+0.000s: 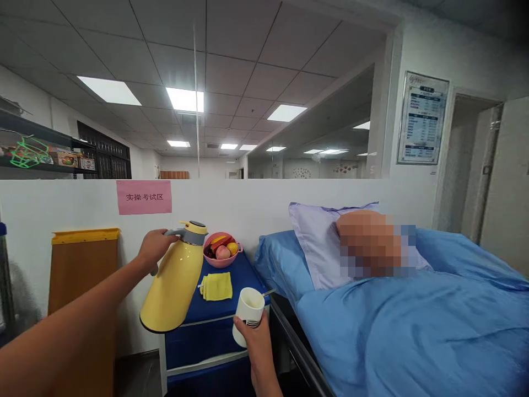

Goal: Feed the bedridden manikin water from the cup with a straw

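Observation:
My left hand (155, 249) is closed around the grey handle of a yellow thermos jug (176, 286). The jug hangs slightly tilted, its top with grey collar to the right, in front of a blue bedside cabinet (206, 347). Lower and to the right, my right hand (258, 336) grips a white mug (250, 303) with dark print. The mug leans a little, and its mouth shows below the level of the jug's top. A thin light-coloured stick or handle shows just behind the mug's rim. Jug and mug are apart.
On the cabinet top are a folded yellow cloth (217, 286) and a pink bowl (221, 263) of fruit. To the right stands a bed with a blue quilt (413, 325), a pale pillow (308, 237) and a pixelated head. A brown board (82, 281) leans at the left wall.

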Available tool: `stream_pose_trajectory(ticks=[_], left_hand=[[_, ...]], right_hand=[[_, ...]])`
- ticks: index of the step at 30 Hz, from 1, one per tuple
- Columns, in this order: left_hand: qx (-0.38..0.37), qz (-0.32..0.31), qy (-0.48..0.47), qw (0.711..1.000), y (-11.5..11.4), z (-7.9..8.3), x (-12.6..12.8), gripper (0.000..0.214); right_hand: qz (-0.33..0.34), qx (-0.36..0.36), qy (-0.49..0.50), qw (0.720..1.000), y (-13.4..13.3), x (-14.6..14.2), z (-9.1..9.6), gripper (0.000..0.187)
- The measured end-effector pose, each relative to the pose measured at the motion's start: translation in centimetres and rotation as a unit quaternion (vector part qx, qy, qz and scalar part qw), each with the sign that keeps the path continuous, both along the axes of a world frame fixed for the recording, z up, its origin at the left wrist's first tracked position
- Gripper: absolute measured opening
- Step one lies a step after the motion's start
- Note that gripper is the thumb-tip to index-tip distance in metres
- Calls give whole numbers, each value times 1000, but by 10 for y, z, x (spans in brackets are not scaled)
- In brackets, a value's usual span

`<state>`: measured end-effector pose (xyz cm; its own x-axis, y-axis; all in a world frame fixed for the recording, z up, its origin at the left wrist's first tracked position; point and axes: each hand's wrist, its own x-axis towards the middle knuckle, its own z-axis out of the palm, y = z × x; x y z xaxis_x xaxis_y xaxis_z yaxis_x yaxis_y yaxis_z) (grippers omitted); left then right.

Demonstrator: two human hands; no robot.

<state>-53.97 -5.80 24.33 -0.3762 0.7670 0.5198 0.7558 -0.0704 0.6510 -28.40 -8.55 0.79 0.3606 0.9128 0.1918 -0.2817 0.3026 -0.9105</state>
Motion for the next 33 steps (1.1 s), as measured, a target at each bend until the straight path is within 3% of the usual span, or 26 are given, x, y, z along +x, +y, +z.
stream_pose_trajectory(ticks=[6,12,16,22,33], left_hand=[[-13,-35,197,980,-44,62,45,24],[-61,-72,351,932,-72,91,77,21],[-94,-79,440,889,-87,99,97,20],[-124,-87,545,824,-97,102,114,20],[-169,-106,569,798,-95,96,125,21]], right_hand=[[24,35,-37,998,-30,5,50,63],[50,51,-82,994,-66,14,87,55],[97,75,-101,987,-77,16,98,53],[115,84,-108,984,-83,7,97,52],[111,79,-104,985,-87,-2,88,48]])
